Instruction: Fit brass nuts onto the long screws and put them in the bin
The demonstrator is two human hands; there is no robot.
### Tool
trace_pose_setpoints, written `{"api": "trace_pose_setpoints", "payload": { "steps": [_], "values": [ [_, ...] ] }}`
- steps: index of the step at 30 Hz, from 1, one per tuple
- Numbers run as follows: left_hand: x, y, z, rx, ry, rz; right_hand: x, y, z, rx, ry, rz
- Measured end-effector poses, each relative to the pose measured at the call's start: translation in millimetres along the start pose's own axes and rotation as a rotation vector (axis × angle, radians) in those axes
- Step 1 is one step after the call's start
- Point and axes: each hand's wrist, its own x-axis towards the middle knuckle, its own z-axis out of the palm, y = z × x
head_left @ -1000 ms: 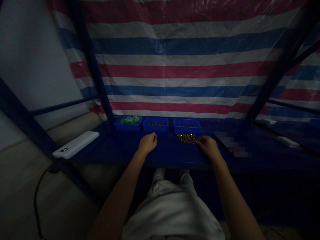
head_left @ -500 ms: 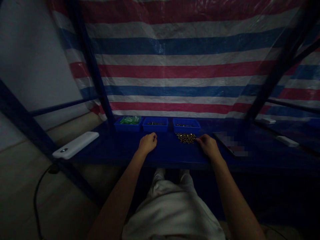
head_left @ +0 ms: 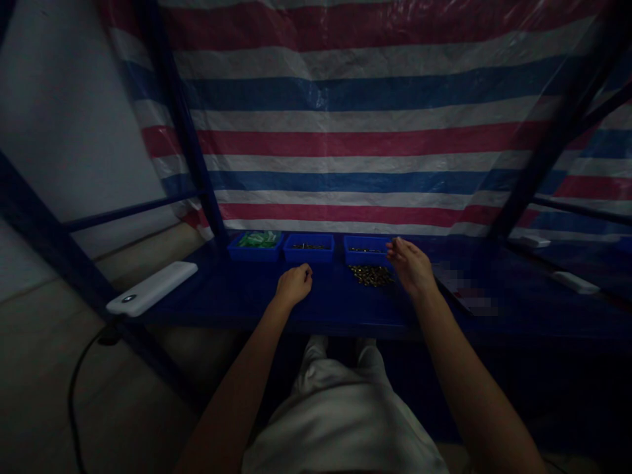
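Note:
My left hand [head_left: 295,285] rests closed on the blue table, in front of the middle blue bin [head_left: 309,255]; whatever its curled fingers hold, if anything, is hidden. Raised above the table, my right hand [head_left: 411,264] is at the right end of the right blue bin [head_left: 363,259]. Its fingertips are pinched together, and anything between them is too small to name. A pile of small brass-coloured metal pieces [head_left: 371,276] lies just left of that hand, in front of the right bin. Small metal parts lie in the middle and right bins.
The left blue bin [head_left: 251,255] holds green-and-white packets [head_left: 259,239]. A white oblong device [head_left: 153,288] lies at the table's left edge. A flat, partly blurred device [head_left: 461,289] lies right of my right hand. Blue frame posts and a striped sheet stand behind the table [head_left: 237,296].
My right hand has lifted from the right side of the brass-coloured pile, up and away to the bin's right end. My left hand stays in about the same place, closed.

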Motion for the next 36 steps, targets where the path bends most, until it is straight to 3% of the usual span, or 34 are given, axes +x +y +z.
{"api": "trace_pose_setpoints", "payload": {
  "steps": [3, 6, 13, 17, 20, 24, 28, 31, 36],
  "values": [
    [0, -1, 1.0, 0.007, 0.0, -0.002, 9, 0, 6, 0.008, -0.084, 0.14],
    [1, -1, 1.5, 0.013, -0.007, -0.009, 9, -2, 8, -0.038, -0.102, 0.137],
    [1, -2, 2.4, 0.014, 0.016, 0.012, -8, -14, 4, -0.414, -0.069, -0.215],
    [1, -3, 2.9, 0.014, 0.012, 0.024, -21, -19, 2, -0.458, -0.133, -0.347],
    [1, -3, 3.0, 0.014, 0.007, 0.013, -27, -20, 2, -0.318, -0.162, -0.303],
    [1, -3, 3.6, 0.01, 0.008, 0.013, -23, -16, -2, -0.08, -0.136, -0.095],
    [2, -4, 5.5, 0.01, 0.013, 0.011, -9, -14, -8, -0.062, -0.129, 0.081],
    [2, -5, 5.9, 0.008, 0.013, 0.018, 4, -14, -10, -0.142, -0.09, 0.067],
    [1, -3, 3.7, 0.012, 0.017, 0.018, 31, -7, -9, -0.397, 0.002, -0.118]
  ]
}}
